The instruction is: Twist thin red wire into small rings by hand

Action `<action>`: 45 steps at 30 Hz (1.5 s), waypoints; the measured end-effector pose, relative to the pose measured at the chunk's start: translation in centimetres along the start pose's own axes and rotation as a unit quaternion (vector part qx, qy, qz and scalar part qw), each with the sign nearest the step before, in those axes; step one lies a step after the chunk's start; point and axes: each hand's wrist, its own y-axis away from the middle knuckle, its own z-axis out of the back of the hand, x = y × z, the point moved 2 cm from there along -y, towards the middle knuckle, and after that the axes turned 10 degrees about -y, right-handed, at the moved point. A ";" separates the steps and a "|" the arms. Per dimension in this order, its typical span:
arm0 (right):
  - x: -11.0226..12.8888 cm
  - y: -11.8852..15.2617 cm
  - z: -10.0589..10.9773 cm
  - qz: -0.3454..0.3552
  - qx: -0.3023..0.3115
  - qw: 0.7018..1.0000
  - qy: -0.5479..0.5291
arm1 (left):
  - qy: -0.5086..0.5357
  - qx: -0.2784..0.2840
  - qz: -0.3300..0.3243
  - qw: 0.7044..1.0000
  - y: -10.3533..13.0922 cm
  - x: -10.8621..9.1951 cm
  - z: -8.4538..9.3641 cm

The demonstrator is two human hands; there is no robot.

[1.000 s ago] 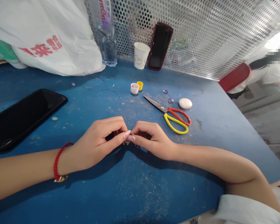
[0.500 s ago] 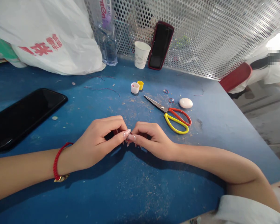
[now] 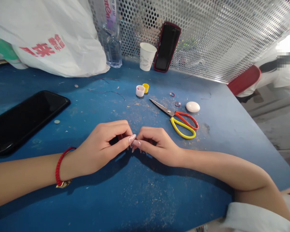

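My left hand [image 3: 106, 145] and my right hand [image 3: 158, 143] meet over the blue table [image 3: 106, 203], thumbs and fingertips pinched together. Whatever lies between the fingertips is too small and covered to make out. A red braided bracelet [image 3: 59, 167] with a gold piece circles my left wrist. Beyond my right hand lie scissors [image 3: 170, 112] with one red and one yellow handle. Two small dark red rings of cord, one ring [image 3: 172, 94] farther off and one ring [image 3: 177, 104] nearer, rest by a white oval object [image 3: 192, 107].
A white cap-like cup [image 3: 140, 91] and a yellow one [image 3: 146, 87] stand ahead. A black phone [image 3: 26, 119] lies at left. Along the perforated metal screen [image 3: 207, 35] are a plastic bag [image 3: 62, 45], a bottle [image 3: 113, 48], a paper cup [image 3: 147, 58] and a leaning phone [image 3: 167, 46].
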 end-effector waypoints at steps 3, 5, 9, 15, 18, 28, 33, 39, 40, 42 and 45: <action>0.0 0.0 0.0 0.001 0.007 1.000 -0.002 | 0.000 0.002 0.003 1.000 0.0 0.0 0.0; 0.0 0.0 0.0 0.002 0.010 1.000 0.000 | 0.000 0.005 0.002 1.000 0.0 0.0 0.0; 0.0 0.0 0.0 0.006 0.011 1.000 0.002 | 0.000 0.004 -0.002 1.000 0.0 0.0 0.0; 0.0 0.0 0.0 0.003 0.011 1.000 0.003 | 0.005 0.004 -0.007 1.000 0.1 0.0 0.1; 0.0 0.0 0.0 0.000 0.011 1.000 0.006 | 0.005 0.004 -0.007 1.000 0.1 0.0 0.1; 0.0 0.0 0.0 0.002 0.011 1.000 0.013 | 0.010 0.005 -0.004 1.000 0.0 -0.1 0.0; 0.0 0.1 0.0 -0.004 0.013 1.000 0.017 | 0.010 0.004 -0.005 1.000 -0.1 -0.1 0.0; 0.0 0.1 -0.1 0.002 0.014 1.000 0.019 | 0.011 0.006 0.000 1.000 -0.1 -0.2 0.0; 0.0 0.1 0.0 0.001 0.015 1.000 0.021 | 0.010 0.006 0.003 1.000 -0.1 -0.2 0.0; 0.0 0.0 0.0 0.001 0.016 1.000 0.025 | 0.009 0.008 0.007 1.000 -0.2 -0.2 0.0; 0.0 0.0 0.0 0.004 0.019 0.999 0.027 | 0.007 0.009 0.007 1.000 -0.2 -0.1 0.0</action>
